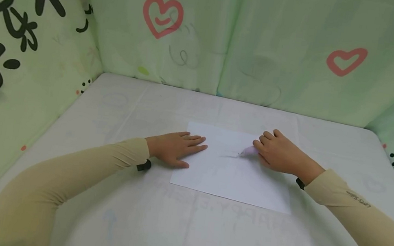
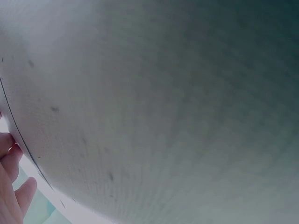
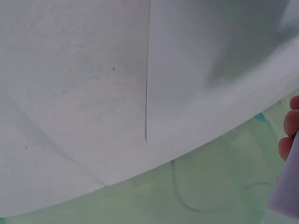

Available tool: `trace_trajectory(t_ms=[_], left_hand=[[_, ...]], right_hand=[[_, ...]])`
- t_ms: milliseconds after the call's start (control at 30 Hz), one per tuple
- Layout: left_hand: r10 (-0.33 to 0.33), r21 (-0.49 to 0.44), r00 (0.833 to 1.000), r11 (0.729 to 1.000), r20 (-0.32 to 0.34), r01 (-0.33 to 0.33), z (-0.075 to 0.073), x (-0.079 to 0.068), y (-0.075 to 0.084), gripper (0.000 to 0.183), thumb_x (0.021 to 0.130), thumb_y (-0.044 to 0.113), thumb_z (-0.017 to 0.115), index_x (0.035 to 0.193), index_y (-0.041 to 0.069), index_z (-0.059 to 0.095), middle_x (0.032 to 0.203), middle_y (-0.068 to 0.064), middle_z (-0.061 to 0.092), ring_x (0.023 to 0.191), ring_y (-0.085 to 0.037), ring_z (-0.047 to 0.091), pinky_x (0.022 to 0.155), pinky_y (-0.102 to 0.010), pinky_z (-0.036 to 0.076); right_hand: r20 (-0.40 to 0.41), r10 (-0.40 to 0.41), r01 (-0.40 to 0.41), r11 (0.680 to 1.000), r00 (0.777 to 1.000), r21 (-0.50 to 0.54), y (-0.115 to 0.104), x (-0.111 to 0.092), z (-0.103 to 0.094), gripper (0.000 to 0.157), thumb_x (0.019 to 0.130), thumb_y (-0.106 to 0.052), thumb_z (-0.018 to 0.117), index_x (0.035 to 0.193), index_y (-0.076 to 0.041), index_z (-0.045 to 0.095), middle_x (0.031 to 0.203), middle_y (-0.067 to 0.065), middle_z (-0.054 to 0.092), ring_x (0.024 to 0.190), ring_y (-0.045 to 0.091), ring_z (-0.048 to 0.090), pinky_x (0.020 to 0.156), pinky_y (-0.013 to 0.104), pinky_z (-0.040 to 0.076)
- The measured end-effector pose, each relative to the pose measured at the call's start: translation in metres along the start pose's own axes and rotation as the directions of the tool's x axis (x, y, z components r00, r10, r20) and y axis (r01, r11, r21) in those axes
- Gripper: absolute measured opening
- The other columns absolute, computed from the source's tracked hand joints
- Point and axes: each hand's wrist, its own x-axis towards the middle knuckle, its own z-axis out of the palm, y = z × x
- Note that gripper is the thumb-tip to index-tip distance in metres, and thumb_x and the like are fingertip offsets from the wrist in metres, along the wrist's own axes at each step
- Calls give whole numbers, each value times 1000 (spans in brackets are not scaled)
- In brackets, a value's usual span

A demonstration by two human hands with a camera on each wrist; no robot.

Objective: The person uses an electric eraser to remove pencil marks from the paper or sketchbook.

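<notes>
A white sheet of paper [image 1: 208,178] lies on the table, with a short faint grey line near its middle. My left hand [image 1: 176,148] rests on the sheet's left side, fingers spread; in the left wrist view only part of that hand [image 2: 10,175] shows at the lower left. Over the right half of the paper, my right hand [image 1: 279,151] grips a light-purple object [image 1: 250,150]. Its pale tip points at the right end of the grey line. The right wrist view shows the light-purple object [image 3: 287,196] beside curled fingertips; its exact kind is unclear.
A white cloth covers the table [image 1: 126,221]. Pale green curtains [image 1: 274,34] with red hearts and black characters hang at the back and sides. Dark wrist straps show at both cuffs.
</notes>
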Motion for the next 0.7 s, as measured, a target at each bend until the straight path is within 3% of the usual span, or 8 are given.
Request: trace_trajectory(t_ms=[167,433,700], left_hand=[[-2,6,1000,1000,3,2,1,1,0,73,96,51,37,153,16,7,160,-7,6,148,-20,10,120,-43,11],[-2,-2,1000,1000,11,3,0,0,1,73,96,51,37,153,16,7,160,-7,6,148,-20,9,120,-42,11],[-1,2,1000,1000,-2,1,0,-1,1,73,96,51,37,153,16,8,160,-7,6,148,-21,10,120,-42,11]], right_hand=[[-37,-30,30,1000,999,0,0,-2,2,20,73,-11,65,84,-7,49,64,4,49,62,19,40,59,31,27],[-32,-57,57,998,998,-12,-1,0,9,23,74,-12,68,85,-9,49,65,3,51,64,18,41,59,30,28],[-107,-52,52,999,993,-6,1,-1,12,24,71,-9,68,83,-7,48,64,4,50,62,19,39,58,30,26]])
